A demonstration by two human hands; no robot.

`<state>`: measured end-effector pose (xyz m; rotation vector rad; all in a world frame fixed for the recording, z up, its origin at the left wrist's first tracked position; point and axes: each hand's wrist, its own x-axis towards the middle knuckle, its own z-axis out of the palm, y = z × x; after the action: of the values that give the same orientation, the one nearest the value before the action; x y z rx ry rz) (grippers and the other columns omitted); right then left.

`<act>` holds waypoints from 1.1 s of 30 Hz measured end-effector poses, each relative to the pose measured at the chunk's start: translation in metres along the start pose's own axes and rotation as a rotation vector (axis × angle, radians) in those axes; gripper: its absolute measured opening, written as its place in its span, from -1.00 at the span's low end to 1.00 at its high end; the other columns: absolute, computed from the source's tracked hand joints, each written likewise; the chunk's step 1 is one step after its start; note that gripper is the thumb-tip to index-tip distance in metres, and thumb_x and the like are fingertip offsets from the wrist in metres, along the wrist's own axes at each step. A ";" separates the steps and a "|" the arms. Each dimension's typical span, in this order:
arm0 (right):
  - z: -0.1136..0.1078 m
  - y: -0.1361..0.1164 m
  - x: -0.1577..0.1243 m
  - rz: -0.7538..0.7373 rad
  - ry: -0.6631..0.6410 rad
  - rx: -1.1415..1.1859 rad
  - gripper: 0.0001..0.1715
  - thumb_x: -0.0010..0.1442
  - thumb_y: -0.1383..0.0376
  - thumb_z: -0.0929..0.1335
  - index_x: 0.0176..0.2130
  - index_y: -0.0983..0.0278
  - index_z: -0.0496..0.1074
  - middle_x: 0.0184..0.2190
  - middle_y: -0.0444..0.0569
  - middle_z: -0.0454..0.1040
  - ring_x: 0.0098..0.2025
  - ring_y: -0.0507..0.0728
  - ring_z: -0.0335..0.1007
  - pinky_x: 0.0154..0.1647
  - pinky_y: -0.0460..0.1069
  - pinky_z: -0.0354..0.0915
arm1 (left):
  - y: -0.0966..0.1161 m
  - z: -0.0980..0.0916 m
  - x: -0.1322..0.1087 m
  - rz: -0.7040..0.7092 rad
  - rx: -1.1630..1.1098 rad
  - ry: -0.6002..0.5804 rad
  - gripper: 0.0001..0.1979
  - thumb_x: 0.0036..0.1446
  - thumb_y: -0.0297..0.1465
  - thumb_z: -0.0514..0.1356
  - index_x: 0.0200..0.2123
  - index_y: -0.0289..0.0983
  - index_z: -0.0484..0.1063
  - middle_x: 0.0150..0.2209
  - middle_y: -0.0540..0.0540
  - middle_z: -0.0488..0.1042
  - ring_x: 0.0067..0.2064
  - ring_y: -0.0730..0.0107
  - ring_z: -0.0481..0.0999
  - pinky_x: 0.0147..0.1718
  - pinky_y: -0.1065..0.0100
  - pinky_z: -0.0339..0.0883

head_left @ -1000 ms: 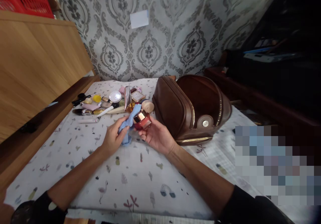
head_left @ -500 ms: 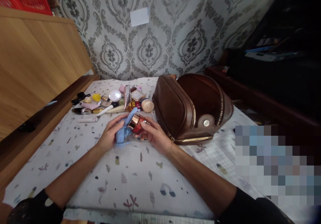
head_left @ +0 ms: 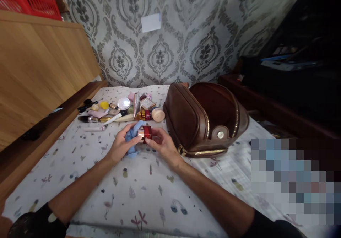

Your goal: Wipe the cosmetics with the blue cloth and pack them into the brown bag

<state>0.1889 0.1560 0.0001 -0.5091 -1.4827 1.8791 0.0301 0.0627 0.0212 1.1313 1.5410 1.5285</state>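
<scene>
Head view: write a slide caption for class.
Left hand holds a blue cloth against a red jar in the right hand, near an open brown bag.

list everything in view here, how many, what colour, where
Jar: 1, red with metallic cap, centre
Cloth: 1, blue, against jar
Bag: 1, brown, unzipped, right of jar
Cosmetics and brushes: many, mixed colours, beyond jar
Sheet: 1, white, printed, beneath
Ledge: 1, brown, left of sheet
Wall: 1, grey patterned, back
Card: 1, white, on wall
Basket: 1, red, upper left
Cabinet: 1, tan, left
Unclear object: 1, bluish, upper right
Pixelated patch: 1, mixed colours, lower right
Left hand: 1, black-sleeved, on cloth and jar
Right hand: 1, black-sleeved, on jar
</scene>
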 end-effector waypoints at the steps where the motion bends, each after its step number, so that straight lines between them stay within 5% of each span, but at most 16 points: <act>1: 0.000 0.001 0.000 -0.014 -0.011 -0.014 -0.44 -0.01 0.08 0.55 -0.10 0.24 0.38 -0.05 0.07 0.53 -0.03 0.21 0.50 0.07 0.19 0.41 | 0.001 0.001 -0.001 -0.001 0.022 0.009 -0.35 0.03 -0.19 0.41 0.16 -0.25 0.39 0.09 -0.19 0.53 0.09 0.10 0.51 0.12 0.19 0.34; 11: 0.000 0.004 0.002 -0.084 0.035 -0.206 -0.30 -0.11 0.08 0.56 -0.04 0.25 0.34 -0.10 0.02 0.51 -0.07 0.23 0.48 0.02 0.15 0.40 | 0.003 -0.001 -0.001 0.227 0.207 -0.074 -0.61 0.34 -0.14 0.09 -0.03 -0.25 0.57 0.04 -0.20 0.52 0.09 0.11 0.46 0.17 0.14 0.27; 23: 0.003 -0.009 -0.008 -0.149 0.044 -0.587 -0.55 -0.02 0.27 0.42 -0.11 0.24 0.31 -0.26 -0.08 0.51 -0.24 0.17 0.46 -0.16 0.07 0.38 | 0.003 -0.001 -0.001 0.297 0.323 -0.015 -0.87 0.15 -0.35 0.26 -0.27 -0.23 0.60 -0.21 -0.11 0.54 -0.12 0.26 0.51 -0.05 0.27 0.38; 33: 0.002 -0.004 -0.009 -0.248 -0.057 -0.695 -0.58 0.05 0.29 0.45 -0.07 0.24 0.40 -0.20 -0.03 0.50 -0.14 0.19 0.42 -0.09 0.07 0.35 | 0.004 0.000 -0.001 0.341 0.411 0.058 -0.88 0.17 -0.34 0.21 -0.33 -0.23 0.54 -0.29 -0.06 0.51 -0.20 0.30 0.49 -0.14 0.32 0.35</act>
<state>0.1949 0.1481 0.0034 -0.5482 -2.1259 1.1650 0.0313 0.0615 0.0251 1.6659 1.8266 1.5038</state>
